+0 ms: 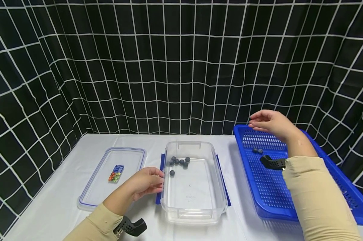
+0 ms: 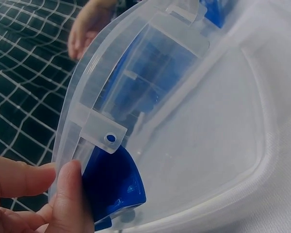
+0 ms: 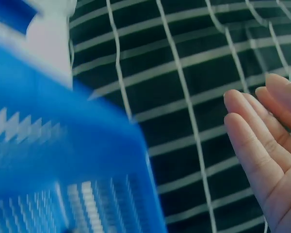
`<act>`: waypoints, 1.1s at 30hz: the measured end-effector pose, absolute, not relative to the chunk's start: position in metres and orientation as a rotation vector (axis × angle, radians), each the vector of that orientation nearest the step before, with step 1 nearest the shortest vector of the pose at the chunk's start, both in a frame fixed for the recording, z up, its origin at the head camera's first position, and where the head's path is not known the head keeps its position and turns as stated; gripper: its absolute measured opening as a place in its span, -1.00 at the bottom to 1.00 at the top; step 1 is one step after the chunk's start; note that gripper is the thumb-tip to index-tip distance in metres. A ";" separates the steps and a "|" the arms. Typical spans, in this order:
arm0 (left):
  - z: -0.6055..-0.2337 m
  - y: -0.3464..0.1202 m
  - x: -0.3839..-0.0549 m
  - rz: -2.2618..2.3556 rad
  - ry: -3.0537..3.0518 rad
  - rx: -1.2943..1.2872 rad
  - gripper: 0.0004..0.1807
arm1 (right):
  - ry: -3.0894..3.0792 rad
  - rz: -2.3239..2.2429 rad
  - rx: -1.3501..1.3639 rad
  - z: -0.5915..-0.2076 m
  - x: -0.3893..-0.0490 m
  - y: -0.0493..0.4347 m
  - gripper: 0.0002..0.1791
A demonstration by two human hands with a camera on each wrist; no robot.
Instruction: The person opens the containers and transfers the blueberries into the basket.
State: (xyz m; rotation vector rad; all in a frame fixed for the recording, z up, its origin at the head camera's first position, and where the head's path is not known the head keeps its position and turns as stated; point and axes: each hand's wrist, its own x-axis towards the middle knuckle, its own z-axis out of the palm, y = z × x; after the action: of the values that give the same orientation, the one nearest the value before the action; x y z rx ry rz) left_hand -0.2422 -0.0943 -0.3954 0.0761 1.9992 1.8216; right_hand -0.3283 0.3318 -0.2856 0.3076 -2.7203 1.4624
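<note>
A clear plastic food container [image 1: 199, 197] with blue side latches sits in the middle of the white table. Several blueberries [image 1: 181, 162] lie inside it toward its far left. My left hand [image 1: 148, 183] is at its left side; in the left wrist view, thumb [image 2: 70, 194] and forefinger pinch the rim beside a blue latch [image 2: 114, 184]. Over the far end of a blue perforated basket [image 1: 253, 187], my right hand [image 1: 271, 124] hovers with fingers extended and nothing in them. Two blueberries [image 1: 257, 151] lie in the basket below that hand.
The container's clear lid [image 1: 100, 187], edged in blue and bearing a colourful label [image 1: 116, 173], lies flat at the left. A black curtain [image 1: 181, 67] with a white grid hangs behind and beside the table [image 1: 226, 147].
</note>
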 end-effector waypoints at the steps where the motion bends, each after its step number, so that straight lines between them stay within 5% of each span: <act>1: -0.395 -0.094 -0.242 1.822 1.999 0.076 -0.75 | -2.715 1.479 0.334 -0.284 -0.329 0.324 -0.59; 12: -0.395 -0.092 -0.241 1.856 1.973 0.107 -0.80 | -2.781 1.543 0.658 -0.279 -0.338 0.237 -0.67; 33: -0.393 -0.093 -0.241 1.840 1.979 0.105 -0.78 | -2.972 1.586 0.685 -0.327 -0.343 0.113 -0.77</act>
State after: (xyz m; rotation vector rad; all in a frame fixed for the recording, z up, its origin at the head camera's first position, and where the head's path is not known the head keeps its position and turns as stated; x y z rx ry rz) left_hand -0.2412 -0.0925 -0.3934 0.1045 1.9791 1.8395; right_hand -0.3426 0.1132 -0.3269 0.6846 -2.9722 1.5864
